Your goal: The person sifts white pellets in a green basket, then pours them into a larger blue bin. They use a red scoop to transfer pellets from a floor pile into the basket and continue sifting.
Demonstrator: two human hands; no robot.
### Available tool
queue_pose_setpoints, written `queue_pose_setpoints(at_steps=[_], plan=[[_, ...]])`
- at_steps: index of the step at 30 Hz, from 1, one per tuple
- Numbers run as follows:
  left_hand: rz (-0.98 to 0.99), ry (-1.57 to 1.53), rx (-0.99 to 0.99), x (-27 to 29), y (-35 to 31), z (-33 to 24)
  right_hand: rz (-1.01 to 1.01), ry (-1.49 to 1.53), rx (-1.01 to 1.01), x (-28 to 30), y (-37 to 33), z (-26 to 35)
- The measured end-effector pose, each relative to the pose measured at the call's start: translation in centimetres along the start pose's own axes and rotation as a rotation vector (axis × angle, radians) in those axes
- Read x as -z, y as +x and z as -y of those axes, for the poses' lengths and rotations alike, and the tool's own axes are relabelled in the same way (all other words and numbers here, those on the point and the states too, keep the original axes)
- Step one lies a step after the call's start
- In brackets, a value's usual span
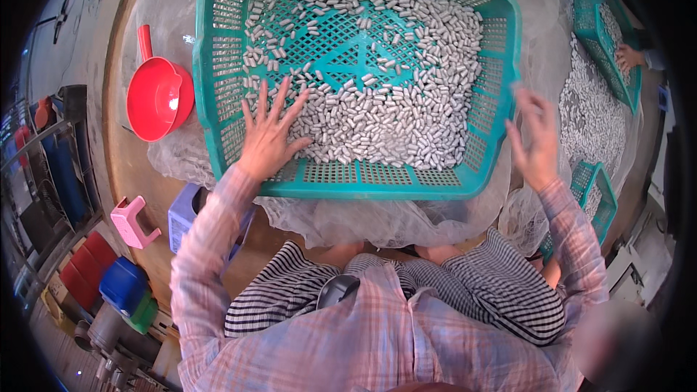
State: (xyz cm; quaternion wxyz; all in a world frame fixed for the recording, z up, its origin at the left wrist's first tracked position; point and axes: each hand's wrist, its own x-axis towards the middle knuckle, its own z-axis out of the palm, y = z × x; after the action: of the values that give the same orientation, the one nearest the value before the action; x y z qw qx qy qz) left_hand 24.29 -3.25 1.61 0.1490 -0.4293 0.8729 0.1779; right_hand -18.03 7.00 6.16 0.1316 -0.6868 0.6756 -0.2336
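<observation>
A large teal perforated basket (218, 87) lies in front of me on a sheet of fine white netting (377, 221). It holds several small white oval cocoons (392, 116), heaped toward the near and right sides. My left hand (267, 134) lies flat with fingers spread on the cocoons at the basket's near left corner. My right hand (534, 141) hovers open just outside the basket's right rim, slightly blurred, holding nothing.
A red scoop with a handle (156, 94) lies to the left of the basket. A pink stool (132, 221) and a purple stool (185, 218) stand near my left knee. At right, another person's hand (630, 56) works at a second teal basket (613, 43) beside more cocoons (592, 112).
</observation>
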Motion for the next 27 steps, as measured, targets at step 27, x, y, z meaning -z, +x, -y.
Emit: queue_pose_setpoints(at_steps=[27], plan=[[-0.218, -0.415, -0.612, -1.9, 8.6, -19.0, -0.383, 1.057, -0.563, 3.4, -1.3, 4.4]])
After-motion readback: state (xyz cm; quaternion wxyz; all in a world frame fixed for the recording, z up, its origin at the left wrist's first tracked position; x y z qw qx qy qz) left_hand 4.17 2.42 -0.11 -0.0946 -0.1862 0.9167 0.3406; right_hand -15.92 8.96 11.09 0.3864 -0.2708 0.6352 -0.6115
